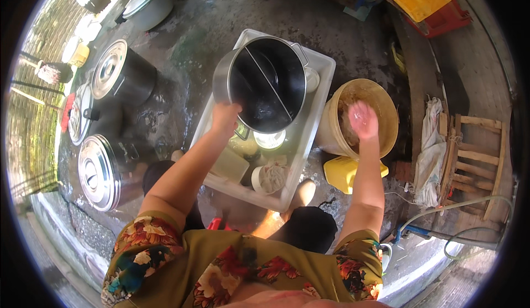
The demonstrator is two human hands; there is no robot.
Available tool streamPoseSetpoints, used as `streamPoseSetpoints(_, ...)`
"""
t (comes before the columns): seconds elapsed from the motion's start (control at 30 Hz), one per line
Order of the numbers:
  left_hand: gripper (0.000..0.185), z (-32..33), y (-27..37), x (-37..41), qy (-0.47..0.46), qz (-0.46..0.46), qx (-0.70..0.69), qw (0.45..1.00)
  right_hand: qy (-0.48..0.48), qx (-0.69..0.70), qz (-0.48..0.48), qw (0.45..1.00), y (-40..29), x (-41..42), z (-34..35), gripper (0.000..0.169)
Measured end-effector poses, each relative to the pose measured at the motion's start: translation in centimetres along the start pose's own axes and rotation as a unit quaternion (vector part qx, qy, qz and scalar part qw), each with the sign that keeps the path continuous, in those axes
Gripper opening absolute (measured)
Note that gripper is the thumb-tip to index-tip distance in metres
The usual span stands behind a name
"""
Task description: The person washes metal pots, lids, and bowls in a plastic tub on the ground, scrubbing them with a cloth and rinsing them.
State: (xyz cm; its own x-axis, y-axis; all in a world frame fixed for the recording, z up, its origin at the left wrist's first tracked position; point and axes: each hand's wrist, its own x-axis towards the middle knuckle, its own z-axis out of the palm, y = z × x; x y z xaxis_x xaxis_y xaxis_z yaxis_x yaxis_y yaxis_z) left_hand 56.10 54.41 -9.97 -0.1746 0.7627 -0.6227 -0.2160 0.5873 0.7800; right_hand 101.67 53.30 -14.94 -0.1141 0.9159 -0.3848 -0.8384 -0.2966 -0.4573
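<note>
My left hand (226,119) grips the near left rim of a large steel pot (269,84) with a divider across its dark inside. The pot is tilted over a white plastic tub (318,117) of water. In the tub lie a crumpled cloth (275,177), a pale container (230,165) and a white round lid (270,139). My right hand (363,119) is over the mouth of a cream plastic bucket (391,121) at the right, its fingers blurred; water seems to move beneath it. Whether it holds anything cannot be made out.
A yellow plastic container (340,173) lies against the bucket. Lidded steel pots (99,172) (136,76) stand on the wet floor at the left, with another pot (151,9) farther back. At the right are a wooden rack (478,159), a white sack (430,154) and a hose (463,205).
</note>
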Motion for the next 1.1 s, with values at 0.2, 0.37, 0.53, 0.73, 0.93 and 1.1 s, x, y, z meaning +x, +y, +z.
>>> streamPoseSetpoints(0.2, 0.011, 0.8, 0.3, -0.7, -0.029, -0.049, -0.049, 0.997, -0.011, -0.313, -0.172, 0.934, 0.2, -0.3, 14.4, 0.054)
streamPoseSetpoints(0.37, 0.013, 0.2, 0.6, -0.9, -0.050, -0.080, -0.051, 0.994, 0.433, -0.292, -0.246, 0.817, -4.0, -2.2, -2.4, 0.042)
streamPoseSetpoints(0.53, 0.026, -1.5, 0.7, -1.2, -0.026, -0.095, -0.062, 0.993, -0.013, -0.062, -0.034, 0.997, -0.1, -0.6, 3.1, 0.036)
streamPoseSetpoints(0.73, 0.017, -3.3, 2.5, -3.2, -0.074, -0.037, 0.039, 0.996, 0.029, -0.588, -0.128, 0.798, 7.4, 0.4, 19.0, 0.054)
streamPoseSetpoints(0.93, 0.014, -7.4, 5.4, -3.8, -0.166, 0.030, 0.120, 0.978, 0.188, -0.711, -0.144, 0.663, 11.9, 0.4, 16.3, 0.084)
streamPoseSetpoints(1.1, 0.050, -9.0, 6.4, -3.2, -0.106, 0.307, 0.335, 0.884, 0.253, -0.480, -0.102, 0.834, 15.5, -1.9, 14.7, 0.041)
